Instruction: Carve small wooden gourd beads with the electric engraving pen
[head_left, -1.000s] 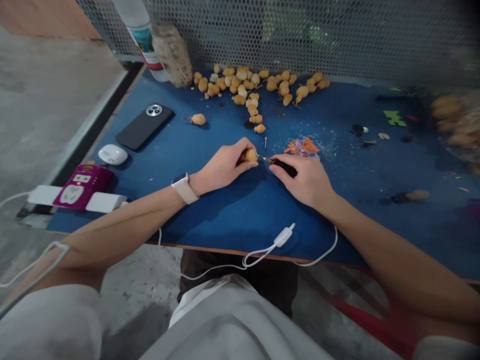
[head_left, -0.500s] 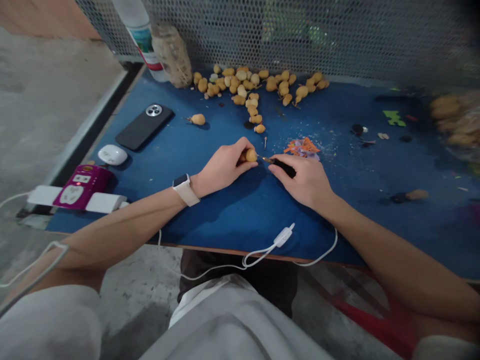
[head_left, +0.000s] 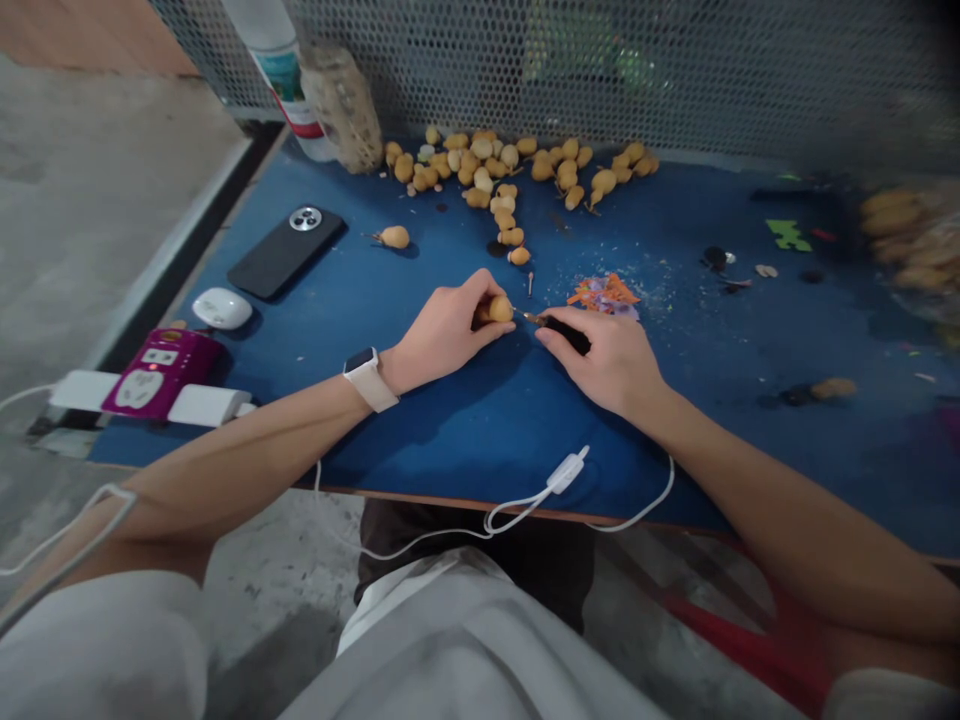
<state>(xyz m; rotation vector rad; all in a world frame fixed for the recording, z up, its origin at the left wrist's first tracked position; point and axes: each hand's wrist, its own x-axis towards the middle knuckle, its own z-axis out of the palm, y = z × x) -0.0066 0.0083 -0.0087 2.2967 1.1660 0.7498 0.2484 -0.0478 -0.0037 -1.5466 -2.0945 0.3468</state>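
Observation:
My left hand (head_left: 448, 330) pinches a small tan gourd (head_left: 500, 309) just above the blue table (head_left: 465, 420). My right hand (head_left: 611, 358) is closed around a dark-handled tool (head_left: 559, 326), and its metal tip touches the gourd's right side. A white watch sits on my left wrist. A heap of several similar gourds (head_left: 501, 170) lies at the back of the table, and a single gourd (head_left: 394, 237) lies apart on the left. Orange and purple scraps (head_left: 606, 293) sit just beyond my right hand.
A black phone (head_left: 285, 252), a white earbud case (head_left: 222, 309) and a magenta power strip (head_left: 154, 375) lie at the left. A white cord with a switch (head_left: 566, 472) runs along the front edge. A bottle (head_left: 285, 70), a jar and mesh fencing stand behind. More gourds (head_left: 904, 235) lie far right.

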